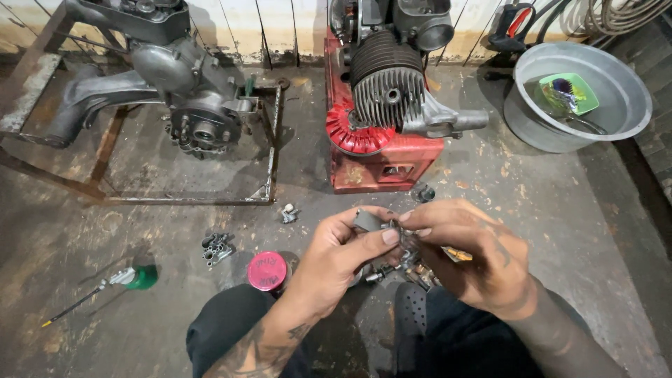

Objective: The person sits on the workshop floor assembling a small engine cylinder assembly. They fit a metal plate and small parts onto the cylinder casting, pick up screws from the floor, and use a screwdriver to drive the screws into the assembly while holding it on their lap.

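Both hands closed on small grey metal part point(369, 221), held mid-air above floor point(560, 231): left hand point(336, 262) pinches its left end, right hand point(469, 255) grips right end; long axis runs hand to hand, equally near both

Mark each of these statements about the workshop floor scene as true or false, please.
1. Both hands hold one small grey metal part together. True; left hand, right hand.
2. The basin is empty. False: it holds a green tray.
3. The finned engine rests on a red crate. True.
4. The red round lid lies right of the hands. False: left of them.
5. The green-handled tool is in the left hand. False: it lies on the floor.
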